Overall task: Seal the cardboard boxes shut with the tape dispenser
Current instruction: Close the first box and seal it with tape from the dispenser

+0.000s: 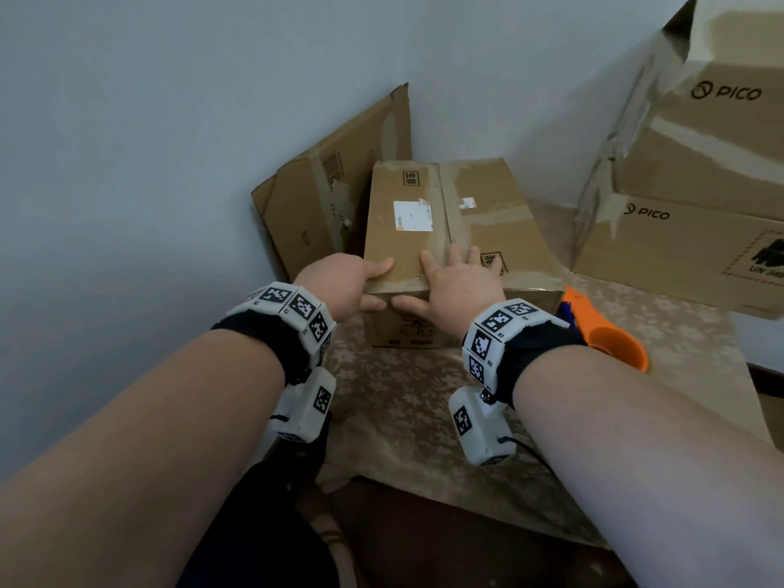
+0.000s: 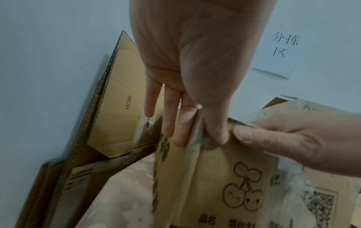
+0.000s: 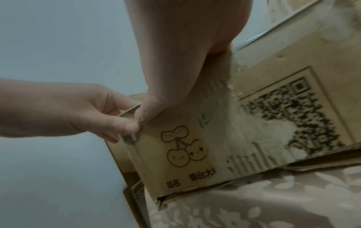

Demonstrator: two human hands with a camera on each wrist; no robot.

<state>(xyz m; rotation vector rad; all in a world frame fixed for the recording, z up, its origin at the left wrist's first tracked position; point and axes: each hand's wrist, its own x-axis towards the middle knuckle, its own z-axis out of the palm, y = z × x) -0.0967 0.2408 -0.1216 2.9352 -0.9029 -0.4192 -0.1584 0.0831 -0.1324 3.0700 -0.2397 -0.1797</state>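
Backdrop: pale wall [image 1: 169, 120], cloth-covered surface [image 1: 403, 396].
Box [image 1: 488, 231]: mid-frame, flaps down.
Left hand [image 1: 339, 286]: fingers grip its near top edge.
Right hand [image 1: 456, 286]: fingers flat on top, thumb on front.
Tape dispenser [image 1: 611, 333]: lower right of box, untouched.
Risk: flaps may spring up once a hand lets go.
Count: one held box, two stacked boxes [image 1: 700, 163], one flattened carton [image 1: 305, 214], one dispenser.

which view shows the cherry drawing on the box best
The right wrist view: the cherry drawing is whole and sharp on the cardboard box. The left wrist view shows it low in frame; the head view only a faint, foreshortened trace.
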